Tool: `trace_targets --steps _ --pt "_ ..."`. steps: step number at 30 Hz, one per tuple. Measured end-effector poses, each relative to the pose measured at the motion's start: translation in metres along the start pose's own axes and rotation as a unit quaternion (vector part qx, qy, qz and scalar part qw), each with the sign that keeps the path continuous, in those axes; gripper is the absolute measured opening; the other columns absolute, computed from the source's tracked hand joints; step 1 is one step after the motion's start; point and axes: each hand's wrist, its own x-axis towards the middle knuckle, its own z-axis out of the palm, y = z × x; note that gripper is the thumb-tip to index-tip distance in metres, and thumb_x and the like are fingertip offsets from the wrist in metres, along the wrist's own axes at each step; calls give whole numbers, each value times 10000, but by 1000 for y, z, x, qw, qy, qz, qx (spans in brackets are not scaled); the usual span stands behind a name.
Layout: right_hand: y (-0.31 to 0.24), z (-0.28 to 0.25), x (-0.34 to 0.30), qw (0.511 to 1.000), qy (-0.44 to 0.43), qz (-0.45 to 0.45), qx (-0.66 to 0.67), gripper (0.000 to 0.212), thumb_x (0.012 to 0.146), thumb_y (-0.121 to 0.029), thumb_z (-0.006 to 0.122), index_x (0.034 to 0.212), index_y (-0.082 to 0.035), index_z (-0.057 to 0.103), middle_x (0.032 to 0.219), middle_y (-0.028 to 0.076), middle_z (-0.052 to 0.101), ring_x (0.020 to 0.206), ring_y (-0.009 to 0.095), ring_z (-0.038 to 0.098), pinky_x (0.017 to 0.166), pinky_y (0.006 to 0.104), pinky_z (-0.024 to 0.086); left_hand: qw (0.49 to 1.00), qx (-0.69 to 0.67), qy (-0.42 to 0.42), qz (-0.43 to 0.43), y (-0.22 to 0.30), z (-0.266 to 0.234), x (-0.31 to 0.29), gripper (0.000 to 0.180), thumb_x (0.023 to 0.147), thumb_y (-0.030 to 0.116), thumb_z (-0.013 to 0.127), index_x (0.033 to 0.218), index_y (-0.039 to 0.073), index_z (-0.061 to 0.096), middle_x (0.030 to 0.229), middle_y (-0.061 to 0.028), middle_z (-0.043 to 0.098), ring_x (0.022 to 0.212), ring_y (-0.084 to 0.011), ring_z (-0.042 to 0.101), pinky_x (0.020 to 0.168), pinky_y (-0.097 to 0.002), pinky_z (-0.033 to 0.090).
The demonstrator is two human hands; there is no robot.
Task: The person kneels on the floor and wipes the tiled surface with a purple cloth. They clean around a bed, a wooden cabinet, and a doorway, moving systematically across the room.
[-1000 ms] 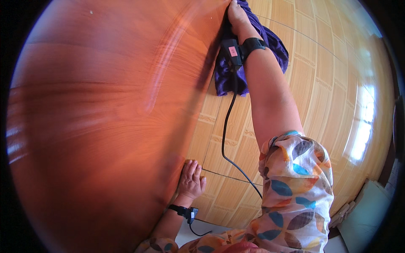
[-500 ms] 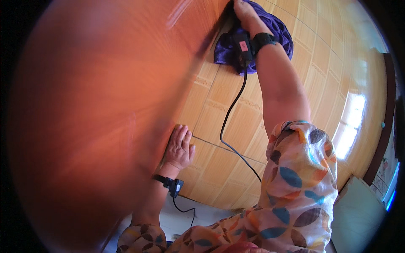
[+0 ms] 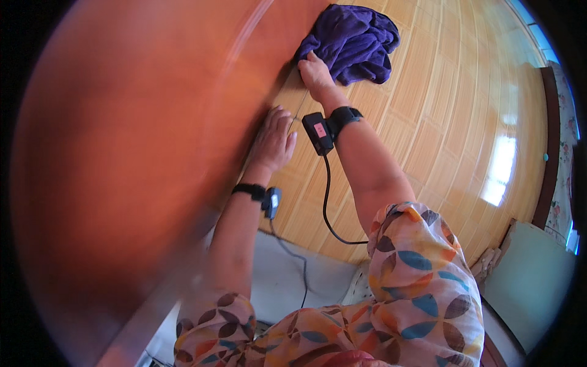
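A crumpled purple cloth (image 3: 358, 46) lies on the wood-patterned surface at the far side, against the orange panel. My right hand (image 3: 316, 74) grips the cloth's near left edge, its fingertips partly hidden in the folds. Nearer to me, my left hand (image 3: 273, 144) rests on the same surface close beside the panel. Its fingers are stretched out and it holds nothing. Each wrist wears a black strap with a small black device and a cable.
The smooth orange panel (image 3: 153, 140) fills the left side. Wood-patterned tiles (image 3: 422, 122) spread to the right, up to a dark brown edge (image 3: 548, 147). A pale green panel (image 3: 532, 275) stands at the lower right. Below the tiled surface's near edge is a grey-white area (image 3: 293, 257).
My right hand has come nearer to me and to the left, from atop the cloth to its near edge. My left hand has slid farther forward along the panel.
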Motion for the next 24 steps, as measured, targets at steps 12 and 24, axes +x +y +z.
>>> trace_targets --steps 12,24 --pt "-100 -13 -40 880 28 237 411 207 886 -70 501 1055 -2 599 868 92 550 835 227 550 803 358 469 992 -42 -114 18 40 -81 -140 349 815 71 652 1156 42 582 1242 -170 545 1279 -412 463 1148 -521 346" --pt "-107 50 -112 909 54 194 366 366 855 -108 548 1205 -2 566 1024 266 671 979 360 661 892 414 497 968 105 -227 -28 -55 -130 -220 658 836 212 685 1415 36 428 1529 -170 363 1457 -423 282 1223 -559 219"
